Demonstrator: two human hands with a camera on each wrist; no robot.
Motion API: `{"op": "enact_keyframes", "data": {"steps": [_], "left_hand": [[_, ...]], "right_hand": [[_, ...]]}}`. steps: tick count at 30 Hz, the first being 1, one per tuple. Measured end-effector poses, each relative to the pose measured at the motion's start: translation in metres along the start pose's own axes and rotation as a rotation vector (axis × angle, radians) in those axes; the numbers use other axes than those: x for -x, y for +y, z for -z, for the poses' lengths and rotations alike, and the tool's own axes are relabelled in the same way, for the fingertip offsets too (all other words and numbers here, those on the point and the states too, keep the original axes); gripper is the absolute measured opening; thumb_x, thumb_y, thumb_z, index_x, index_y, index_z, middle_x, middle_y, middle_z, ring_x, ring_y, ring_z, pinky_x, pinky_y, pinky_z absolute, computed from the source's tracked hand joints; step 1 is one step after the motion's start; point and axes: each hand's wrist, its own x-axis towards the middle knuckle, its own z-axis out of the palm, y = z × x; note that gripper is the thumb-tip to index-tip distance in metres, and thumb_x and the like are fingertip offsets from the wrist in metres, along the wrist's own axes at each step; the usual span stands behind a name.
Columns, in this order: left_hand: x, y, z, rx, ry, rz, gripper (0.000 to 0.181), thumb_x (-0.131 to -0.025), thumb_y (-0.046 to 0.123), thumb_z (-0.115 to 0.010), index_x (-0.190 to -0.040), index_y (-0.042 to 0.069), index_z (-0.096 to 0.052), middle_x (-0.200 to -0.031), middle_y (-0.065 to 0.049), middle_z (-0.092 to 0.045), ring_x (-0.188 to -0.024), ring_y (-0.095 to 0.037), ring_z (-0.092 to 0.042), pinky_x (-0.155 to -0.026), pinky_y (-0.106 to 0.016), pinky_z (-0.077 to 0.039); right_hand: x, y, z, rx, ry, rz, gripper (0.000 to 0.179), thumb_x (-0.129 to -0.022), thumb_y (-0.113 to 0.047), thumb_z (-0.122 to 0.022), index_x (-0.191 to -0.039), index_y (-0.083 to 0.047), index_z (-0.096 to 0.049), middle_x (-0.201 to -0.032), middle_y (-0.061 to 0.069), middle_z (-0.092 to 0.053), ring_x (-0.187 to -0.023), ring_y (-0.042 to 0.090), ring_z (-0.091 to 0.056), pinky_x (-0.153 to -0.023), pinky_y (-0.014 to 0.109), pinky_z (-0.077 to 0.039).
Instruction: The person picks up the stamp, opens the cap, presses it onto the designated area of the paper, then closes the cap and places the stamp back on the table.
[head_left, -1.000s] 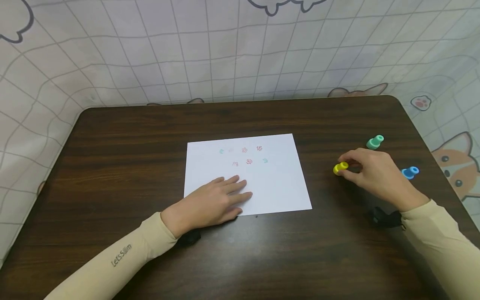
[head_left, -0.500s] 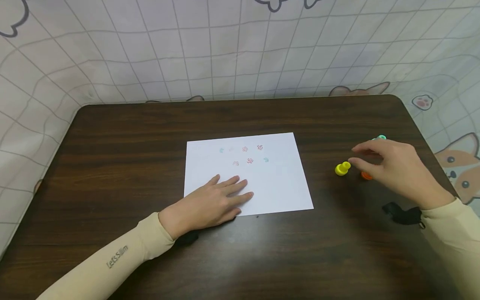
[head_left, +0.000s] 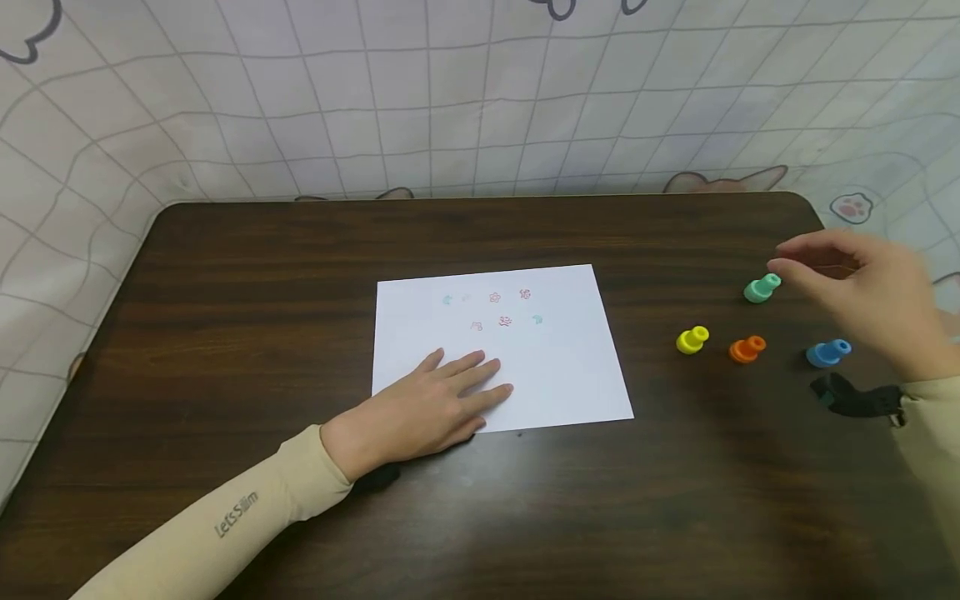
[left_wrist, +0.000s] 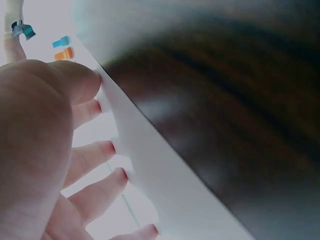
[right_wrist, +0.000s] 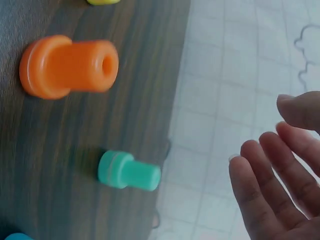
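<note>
My left hand [head_left: 420,412] lies spread on a white sheet of paper [head_left: 555,367], fingers straight against its lower left part. Small red and teal stamped prints [head_left: 505,321] run in two rows across the sheet's upper half. At the right, my right hand [head_left: 873,287] is raised with nothing in it, thumb and fingers apart, its fingertips close to a green stamp [head_left: 762,288]. Nearby stand a yellow stamp [head_left: 692,340], an orange stamp [head_left: 747,349] and a blue stamp [head_left: 828,353]. In the right wrist view, relaxed fingers [right_wrist: 272,185] show to the right of the green stamp.
A dark wood-grain table [head_left: 262,333] carries everything. Behind it hangs a white grid-patterned cloth [head_left: 450,100] with cartoon animals. A black wrist strap [head_left: 855,395] juts out under the right wrist, near the blue stamp.
My right hand has let go of the yellow stamp and moved right and up, past the orange stamp, uncovering it. The yellow stamp stays upright on the table. The left hand has stayed on the paper.
</note>
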Motion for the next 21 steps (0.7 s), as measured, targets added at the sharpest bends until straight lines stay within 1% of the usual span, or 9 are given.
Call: {"op": "enact_keyframes", "data": {"steps": [3, 7, 8, 9, 11, 12, 14, 16, 21], "left_hand": [[0.001, 0.001, 0.001, -0.002, 0.003, 0.002, 0.049, -0.106, 0.035, -0.056, -0.153, 0.025, -0.051, -0.159, -0.008, -0.052, -0.15, -0.03, -0.049, -0.111, -0.062, -0.05], [0.001, 0.002, 0.001, -0.019, 0.009, 0.0, 0.049, -0.106, 0.036, -0.057, -0.153, 0.025, -0.051, -0.158, -0.008, -0.052, -0.149, -0.03, -0.049, -0.11, -0.062, -0.051], [0.001, 0.002, 0.001, -0.024, 0.013, -0.003, 0.049, -0.105, 0.037, -0.057, -0.152, 0.025, -0.052, -0.158, -0.008, -0.053, -0.149, -0.03, -0.049, -0.11, -0.061, -0.051], [0.001, 0.002, 0.001, -0.028, 0.015, -0.005, 0.049, -0.105, 0.037, -0.058, -0.152, 0.025, -0.052, -0.158, -0.008, -0.053, -0.149, -0.03, -0.049, -0.11, -0.061, -0.051], [0.0, 0.002, 0.0, -0.032, 0.019, -0.008, 0.049, -0.105, 0.037, -0.059, -0.152, 0.025, -0.052, -0.157, -0.008, -0.053, -0.148, -0.03, -0.05, -0.109, -0.061, -0.052], [0.0, 0.002, 0.0, -0.033, 0.019, -0.008, 0.049, -0.105, 0.037, -0.059, -0.152, 0.025, -0.052, -0.157, -0.008, -0.054, -0.148, -0.03, -0.05, -0.108, -0.061, -0.052], [0.0, 0.003, 0.0, -0.032, 0.019, -0.008, 0.049, -0.104, 0.037, -0.059, -0.151, 0.025, -0.052, -0.157, -0.008, -0.054, -0.148, -0.03, -0.05, -0.108, -0.061, -0.052], [0.0, 0.003, 0.0, -0.029, 0.016, -0.005, 0.049, -0.104, 0.037, -0.059, -0.151, 0.025, -0.053, -0.157, -0.008, -0.054, -0.148, -0.03, -0.05, -0.109, -0.061, -0.052], [0.001, 0.003, 0.001, -0.039, 0.015, -0.002, 0.049, -0.105, 0.037, -0.058, -0.151, 0.025, -0.052, -0.156, -0.008, -0.054, -0.148, -0.03, -0.05, -0.11, -0.06, -0.052]], "right_hand": [[-0.006, 0.01, 0.001, -0.002, -0.014, -0.056, 0.036, -0.095, -0.033, -0.076, -0.117, -0.004, -0.072, -0.082, -0.05, -0.054, -0.072, -0.03, -0.053, -0.056, 0.005, -0.043], [-0.014, 0.022, 0.0, 0.056, -0.069, -0.073, 0.038, -0.095, -0.036, -0.075, -0.118, -0.005, -0.072, -0.077, -0.051, -0.051, -0.069, -0.03, -0.05, -0.055, 0.007, -0.041], [-0.015, 0.025, -0.001, 0.074, -0.085, -0.075, 0.039, -0.095, -0.036, -0.075, -0.119, -0.005, -0.072, -0.077, -0.046, -0.057, -0.068, -0.03, -0.049, -0.055, 0.007, -0.041], [-0.016, 0.027, -0.002, 0.091, -0.099, -0.074, 0.04, -0.096, -0.037, -0.074, -0.119, -0.005, -0.071, -0.08, -0.037, -0.066, -0.068, -0.031, -0.048, -0.055, 0.007, -0.041], [-0.019, 0.031, -0.004, 0.124, -0.133, -0.081, 0.042, -0.096, -0.038, -0.074, -0.122, -0.005, -0.071, -0.09, -0.011, -0.079, -0.068, -0.031, -0.045, -0.055, 0.008, -0.041], [-0.021, 0.033, -0.004, 0.138, -0.147, -0.083, 0.043, -0.096, -0.038, -0.074, -0.123, -0.005, -0.071, -0.097, 0.003, -0.081, -0.068, -0.032, -0.044, -0.055, 0.008, -0.041], [-0.023, 0.036, -0.006, 0.166, -0.175, -0.091, 0.046, -0.096, -0.04, -0.073, -0.126, -0.005, -0.07, -0.112, 0.027, -0.076, -0.067, -0.032, -0.041, -0.055, 0.01, -0.041], [-0.026, 0.039, -0.007, 0.185, -0.195, -0.09, 0.047, -0.096, -0.04, -0.073, -0.128, -0.005, -0.069, -0.117, 0.031, -0.073, -0.067, -0.033, -0.039, -0.054, 0.012, -0.042], [-0.03, 0.046, -0.01, 0.214, -0.226, -0.067, 0.046, -0.095, -0.038, -0.074, -0.128, -0.006, -0.069, -0.118, 0.029, -0.073, -0.069, -0.035, -0.035, -0.057, 0.013, -0.04]]}}
